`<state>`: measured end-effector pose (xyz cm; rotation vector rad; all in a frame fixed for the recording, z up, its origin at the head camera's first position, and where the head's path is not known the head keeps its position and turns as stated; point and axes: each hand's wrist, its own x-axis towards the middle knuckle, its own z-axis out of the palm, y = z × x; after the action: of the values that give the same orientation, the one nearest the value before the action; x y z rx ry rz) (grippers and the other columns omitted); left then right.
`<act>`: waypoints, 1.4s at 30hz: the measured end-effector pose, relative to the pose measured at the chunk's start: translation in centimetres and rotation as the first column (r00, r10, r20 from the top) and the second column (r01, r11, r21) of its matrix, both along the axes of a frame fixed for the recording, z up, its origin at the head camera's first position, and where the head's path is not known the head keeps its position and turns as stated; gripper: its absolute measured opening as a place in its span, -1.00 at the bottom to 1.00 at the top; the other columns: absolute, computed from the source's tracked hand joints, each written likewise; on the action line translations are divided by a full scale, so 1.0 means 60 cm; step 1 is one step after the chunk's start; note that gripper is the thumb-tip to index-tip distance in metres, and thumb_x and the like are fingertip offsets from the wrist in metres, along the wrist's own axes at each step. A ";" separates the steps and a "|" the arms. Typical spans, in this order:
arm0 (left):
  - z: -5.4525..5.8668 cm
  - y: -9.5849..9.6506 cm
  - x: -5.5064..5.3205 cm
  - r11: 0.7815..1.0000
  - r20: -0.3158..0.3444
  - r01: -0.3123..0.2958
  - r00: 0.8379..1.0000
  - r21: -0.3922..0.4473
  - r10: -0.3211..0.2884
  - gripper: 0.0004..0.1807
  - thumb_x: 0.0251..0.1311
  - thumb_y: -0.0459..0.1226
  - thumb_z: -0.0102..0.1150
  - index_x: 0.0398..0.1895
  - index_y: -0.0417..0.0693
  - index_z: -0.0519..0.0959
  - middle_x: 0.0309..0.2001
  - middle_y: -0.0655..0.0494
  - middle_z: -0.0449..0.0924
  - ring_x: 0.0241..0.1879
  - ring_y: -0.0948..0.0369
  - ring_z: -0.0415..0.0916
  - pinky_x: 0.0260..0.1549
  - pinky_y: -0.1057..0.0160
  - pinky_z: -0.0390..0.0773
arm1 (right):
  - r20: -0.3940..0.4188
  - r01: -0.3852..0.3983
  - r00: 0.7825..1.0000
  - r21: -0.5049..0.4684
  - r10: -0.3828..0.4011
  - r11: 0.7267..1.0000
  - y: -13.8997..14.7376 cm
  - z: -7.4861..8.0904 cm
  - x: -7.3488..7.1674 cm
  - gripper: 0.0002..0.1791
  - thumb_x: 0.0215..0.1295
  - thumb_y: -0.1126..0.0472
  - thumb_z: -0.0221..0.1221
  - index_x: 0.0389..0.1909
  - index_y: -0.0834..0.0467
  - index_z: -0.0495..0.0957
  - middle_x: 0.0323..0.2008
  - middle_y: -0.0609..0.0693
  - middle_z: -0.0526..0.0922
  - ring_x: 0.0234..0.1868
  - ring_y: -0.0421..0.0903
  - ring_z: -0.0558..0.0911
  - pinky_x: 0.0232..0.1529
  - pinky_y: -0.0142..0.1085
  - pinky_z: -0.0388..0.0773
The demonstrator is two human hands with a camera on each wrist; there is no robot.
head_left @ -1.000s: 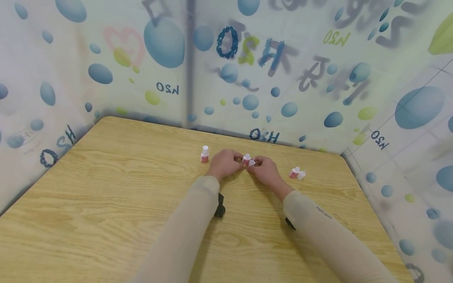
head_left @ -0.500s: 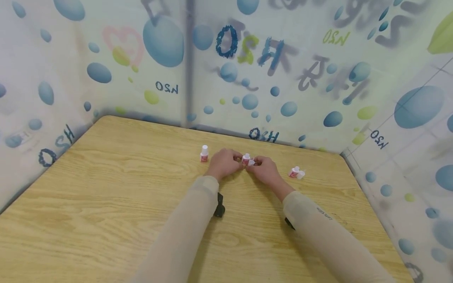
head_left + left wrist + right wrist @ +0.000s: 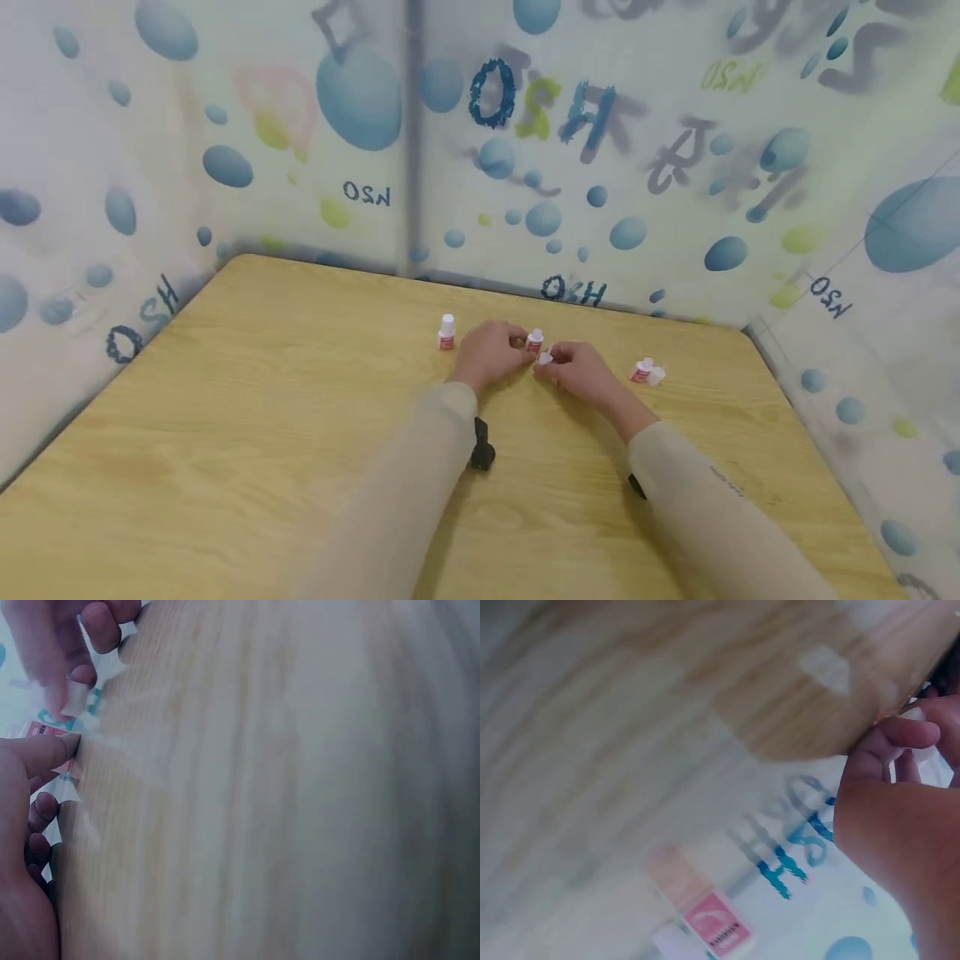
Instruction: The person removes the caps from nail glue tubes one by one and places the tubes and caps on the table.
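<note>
In the head view my left hand point(image 3: 491, 354) holds a small white bottle point(image 3: 534, 340) with a red label between thumb and fingers, upright at the table. The bottle's narrow white top shows. Just to its right and nearer to me, my right hand point(image 3: 583, 373) pinches a white cap point(image 3: 545, 358), apart from the bottle's top. The left wrist view shows the left thumb across the bottle's pink label point(image 3: 41, 729), with the cap point(image 3: 75, 699) in the other hand's fingers above it.
A similar bottle with a tall white cap point(image 3: 447, 332) stands left of my hands. To the right is another bottle point(image 3: 641, 371) with a loose white cap point(image 3: 656, 376) beside it. The wooden table point(image 3: 300, 400) meets a patterned curtain point(image 3: 480, 192) at the back.
My right hand has drawn the cap slightly toward me, away from the bottle's side. The left hand keeps its hold on the bottle. The head view has shifted a little.
</note>
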<state>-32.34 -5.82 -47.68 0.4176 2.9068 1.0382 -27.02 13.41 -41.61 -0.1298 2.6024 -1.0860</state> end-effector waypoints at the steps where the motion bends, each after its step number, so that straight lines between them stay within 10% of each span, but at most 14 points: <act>1: -0.006 0.002 0.002 1.000 0.004 -0.005 1.000 -0.002 0.005 -0.54 0.30 0.19 0.33 0.20 0.36 0.75 0.11 0.27 0.79 0.10 0.16 0.69 0.10 0.04 0.65 | 0.001 0.001 1.000 -0.011 -0.001 1.000 0.003 -0.004 0.000 -0.77 0.49 0.06 0.31 -0.10 0.16 0.63 -0.41 -0.05 0.55 -0.37 -0.14 0.50 -0.32 -0.34 0.45; 6: -0.021 0.004 0.001 0.998 -0.028 -0.060 0.998 -0.013 0.059 -0.56 0.29 0.17 0.36 0.17 0.34 0.77 0.13 0.29 0.78 0.13 0.16 0.69 0.14 0.01 0.64 | -0.002 0.024 1.000 -0.063 -0.024 0.998 0.004 -0.016 -0.004 -0.73 0.47 0.09 0.33 0.03 0.16 0.63 -0.42 -0.07 0.55 -0.46 -0.19 0.49 -0.39 -0.38 0.45; 19: 0.009 0.009 0.015 0.998 0.007 -0.043 0.999 0.048 0.042 -0.55 0.30 0.09 0.39 0.20 0.21 0.77 0.12 0.18 0.80 0.14 0.11 0.69 0.18 -0.02 0.64 | 0.022 0.125 0.992 -0.052 -0.124 0.991 0.002 -0.015 -0.018 -0.48 0.41 0.10 0.39 0.34 0.13 0.60 -0.06 0.13 0.70 -0.49 -0.17 0.52 -0.43 -0.37 0.48; 42: 0.044 0.015 0.035 1.000 0.073 -0.015 0.997 0.019 0.014 -0.54 0.29 -0.09 0.35 0.26 0.17 0.73 0.09 0.15 0.77 -0.02 0.12 0.60 0.12 0.04 0.60 | 0.097 0.257 0.965 -0.164 -0.243 0.953 0.009 -0.014 -0.024 -0.48 0.43 0.12 0.37 0.36 0.12 0.58 -0.54 -0.12 0.53 -0.68 -0.26 0.42 -0.57 -0.42 0.42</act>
<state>-30.25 -4.94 -45.05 0.3523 2.8424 1.0618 -28.44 13.95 -42.42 0.2048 2.5011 -1.3779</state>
